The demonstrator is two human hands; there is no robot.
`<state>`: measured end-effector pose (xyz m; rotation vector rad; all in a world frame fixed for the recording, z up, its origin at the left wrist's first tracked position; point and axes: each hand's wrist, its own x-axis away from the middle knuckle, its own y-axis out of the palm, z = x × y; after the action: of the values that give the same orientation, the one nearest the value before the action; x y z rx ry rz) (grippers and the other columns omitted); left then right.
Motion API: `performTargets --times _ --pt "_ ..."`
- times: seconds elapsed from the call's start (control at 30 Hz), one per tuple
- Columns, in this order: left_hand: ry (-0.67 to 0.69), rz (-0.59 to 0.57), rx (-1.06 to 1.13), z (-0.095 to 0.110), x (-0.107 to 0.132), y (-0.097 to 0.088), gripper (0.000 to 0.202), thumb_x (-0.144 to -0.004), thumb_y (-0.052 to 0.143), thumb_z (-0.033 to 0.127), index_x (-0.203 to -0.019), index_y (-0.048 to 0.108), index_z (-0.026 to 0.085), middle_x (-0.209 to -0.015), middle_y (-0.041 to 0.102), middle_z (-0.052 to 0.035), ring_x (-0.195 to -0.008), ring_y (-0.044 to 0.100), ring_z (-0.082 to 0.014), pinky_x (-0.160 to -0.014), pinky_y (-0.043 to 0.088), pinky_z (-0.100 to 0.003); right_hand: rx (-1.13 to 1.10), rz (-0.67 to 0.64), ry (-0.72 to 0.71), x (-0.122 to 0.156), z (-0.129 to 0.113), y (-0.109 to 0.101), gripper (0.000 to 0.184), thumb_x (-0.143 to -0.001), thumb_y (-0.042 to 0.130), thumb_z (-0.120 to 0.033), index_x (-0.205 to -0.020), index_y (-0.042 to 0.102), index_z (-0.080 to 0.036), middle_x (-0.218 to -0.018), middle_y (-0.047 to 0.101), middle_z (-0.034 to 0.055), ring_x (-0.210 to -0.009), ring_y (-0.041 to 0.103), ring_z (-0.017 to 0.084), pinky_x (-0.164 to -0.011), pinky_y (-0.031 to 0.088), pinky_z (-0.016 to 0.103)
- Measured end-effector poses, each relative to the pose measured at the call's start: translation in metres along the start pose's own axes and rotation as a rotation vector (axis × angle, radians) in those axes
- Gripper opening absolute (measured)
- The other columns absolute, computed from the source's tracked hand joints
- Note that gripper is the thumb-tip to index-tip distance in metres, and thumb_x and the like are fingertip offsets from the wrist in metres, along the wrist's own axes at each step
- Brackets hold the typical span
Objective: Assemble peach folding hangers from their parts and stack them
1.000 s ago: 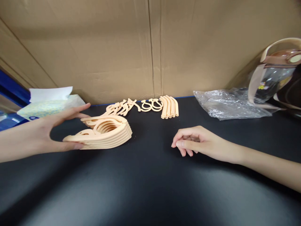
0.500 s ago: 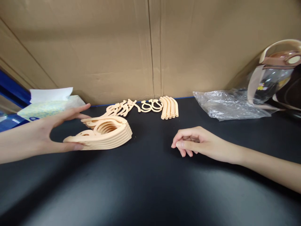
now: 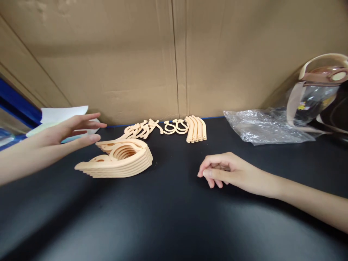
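Note:
A neat stack of peach plastic curved pieces [image 3: 136, 167], which look like hanger bodies, lies left of centre on the black table [image 3: 174, 221]. My left hand [image 3: 73, 134] hovers just above and behind the stack's left end, its fingers spread and holding nothing. Further right, my right hand [image 3: 223, 168] rests over the table with fingers loosely curled and their tips somewhat apart; nothing shows in it. Behind the stack lie a loose pile of peach pieces [image 3: 140, 129], two hooks [image 3: 175, 127] and a row of several short curved arms [image 3: 196, 129].
Clear plastic wrapping [image 3: 255, 127] lies at the back right, beside a clear bottle [image 3: 315, 98] with a brown lid and carrying strap. A tissue pack [image 3: 61, 115] stands behind my left hand. A cardboard wall [image 3: 130, 65] closes off the back.
My left hand has let go of the stack of curved pieces and lifted off it, fingers straightening. The stack stays in place. My right hand has hardly moved; the view has tilted slightly.

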<state>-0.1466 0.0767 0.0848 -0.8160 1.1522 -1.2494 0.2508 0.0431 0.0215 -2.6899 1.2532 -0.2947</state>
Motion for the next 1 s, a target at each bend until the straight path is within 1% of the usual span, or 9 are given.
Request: performTargets --times 0.07,0.13,0.27,0.4,0.43,0.53,0.67,0.83,1.0 --pt "-0.061 -0.068 0.069 0.010 -0.008 -0.006 0.112 -0.062 0.038 0.103 -0.141 0.049 0.025 -0.143 0.060 -0.0028 -0.123 0.061 -0.0299 -0.109 0.044 -0.049 -0.006 0.000 0.003 -0.001 0.000 0.000 0.027 -0.095 0.062 -0.043 -0.089 0.068 -0.017 -0.069 0.063 -0.0019 -0.062 0.054 0.009 -0.057 0.042 0.021" --pt "-0.011 -0.092 0.103 0.022 -0.013 -0.012 0.101 -0.068 0.046 0.097 -0.138 0.052 0.026 -0.138 0.062 -0.0025 -0.121 0.061 -0.0295 -0.110 0.043 -0.050 -0.007 0.001 0.006 -0.001 0.000 0.000 0.026 -0.095 0.062 -0.042 -0.089 0.068 -0.017 -0.069 0.063 -0.0019 -0.062 0.054 0.009 -0.057 0.042 0.021" --pt "0.105 0.063 -0.021 0.058 -0.007 -0.009 0.072 -0.084 0.042 0.084 -0.130 0.060 0.031 -0.128 0.066 0.0010 -0.110 0.065 -0.0301 -0.105 0.044 -0.056 -0.009 -0.009 0.002 -0.002 0.002 -0.001 0.023 -0.095 0.062 -0.039 -0.090 0.068 -0.018 -0.070 0.063 -0.0018 -0.063 0.055 0.009 -0.058 0.042 0.021" --pt "0.568 0.151 -0.073 0.100 0.023 0.018 0.048 -0.098 0.041 0.063 -0.126 0.061 0.030 -0.126 0.066 -0.0018 -0.116 0.063 -0.0284 -0.100 0.051 -0.046 -0.024 -0.010 -0.003 -0.002 0.004 -0.001 0.022 -0.096 0.061 -0.038 -0.090 0.068 -0.017 -0.069 0.063 -0.0019 -0.063 0.055 0.009 -0.058 0.042 0.021" --pt "0.656 0.134 -0.097 0.109 0.032 0.027 0.042 -0.099 0.044 0.056 -0.130 0.059 0.032 -0.132 0.064 -0.0013 -0.125 0.059 -0.0281 -0.103 0.050 -0.044 -0.027 -0.011 -0.005 -0.002 0.004 -0.001 0.023 -0.096 0.061 -0.038 -0.090 0.068 -0.017 -0.070 0.063 -0.0018 -0.063 0.055 0.009 -0.058 0.043 0.022" --pt "0.829 0.087 -0.109 0.129 0.058 0.050 0.039 -0.099 0.049 0.038 -0.135 0.058 0.028 -0.131 0.068 -0.0026 -0.123 0.063 -0.0263 -0.104 0.054 -0.040 -0.029 -0.001 -0.015 -0.002 0.003 -0.001 0.027 -0.095 0.062 -0.043 -0.092 0.068 -0.017 -0.070 0.062 -0.0015 -0.062 0.055 0.010 -0.058 0.043 0.023" --pt "0.846 -0.081 -0.092 0.134 0.077 0.071 0.045 -0.101 0.050 0.031 -0.145 0.050 0.023 -0.144 0.061 -0.0036 -0.129 0.060 -0.0230 -0.110 0.050 -0.034 -0.024 0.054 -0.038 -0.002 0.003 -0.002 0.036 -0.094 0.061 -0.053 -0.092 0.067 -0.017 -0.069 0.061 -0.0014 -0.059 0.053 0.010 -0.056 0.042 0.024" --pt "0.787 -0.206 0.025 0.124 0.079 0.087 0.046 -0.101 0.050 0.033 -0.146 0.048 0.025 -0.150 0.055 -0.0060 -0.134 0.056 -0.0251 -0.109 0.052 -0.038 0.055 0.088 -0.050 0.000 0.005 0.001 0.035 -0.096 0.059 -0.052 -0.091 0.067 -0.018 -0.069 0.062 -0.0012 -0.060 0.054 0.011 -0.057 0.043 0.025" --pt "0.743 -0.276 0.065 0.124 0.078 0.090 0.047 -0.102 0.049 0.032 -0.148 0.044 0.026 -0.155 0.049 -0.0062 -0.140 0.049 -0.0255 -0.113 0.048 -0.043 0.456 0.198 -0.126 0.002 -0.004 -0.001 0.031 -0.100 0.052 -0.046 -0.091 0.067 -0.021 -0.074 0.066 -0.0004 -0.064 0.057 0.013 -0.060 0.042 0.026"
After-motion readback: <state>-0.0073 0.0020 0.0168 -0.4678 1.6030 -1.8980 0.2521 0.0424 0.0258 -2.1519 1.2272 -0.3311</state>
